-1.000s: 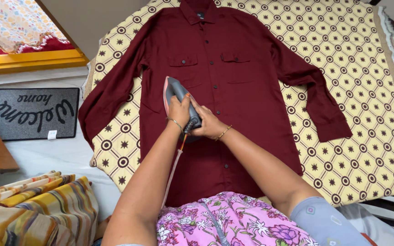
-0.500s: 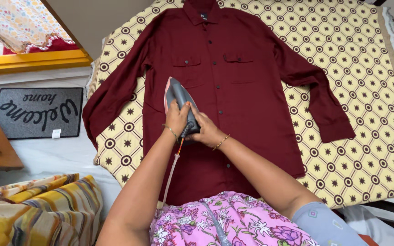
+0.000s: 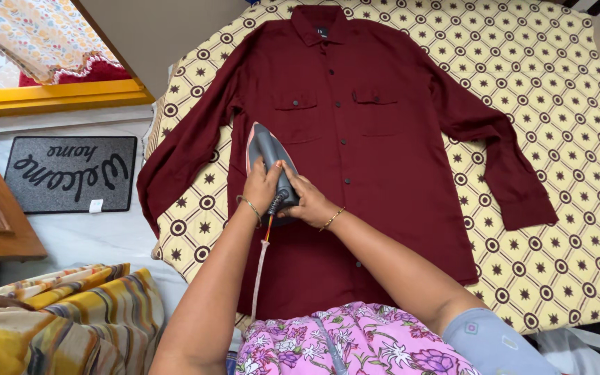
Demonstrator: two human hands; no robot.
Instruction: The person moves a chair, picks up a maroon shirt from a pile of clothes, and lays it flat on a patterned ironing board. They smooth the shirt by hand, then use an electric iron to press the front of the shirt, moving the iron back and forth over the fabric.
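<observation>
Both hands, the left hand [image 3: 262,182] and right hand [image 3: 309,201], had fingers wrapped around the handle of the iron [image 3: 267,156], probably heavy and hot-soled, resting on the soft shirt [image 3: 376,160] below its left chest pocket.

Thin gold bangles circle both wrists; a pink floral garment [image 3: 355,344] sits beside a grey short sleeve [image 3: 494,340].

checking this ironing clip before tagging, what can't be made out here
Head view only:
- Iron handle: covered by left hand and right hand.
- Iron soleplate: face down on the maroon shirt.
- Shirt hem: hidden behind the forearms and pink floral clothing.
- Cord end: runs behind the left forearm.
</observation>
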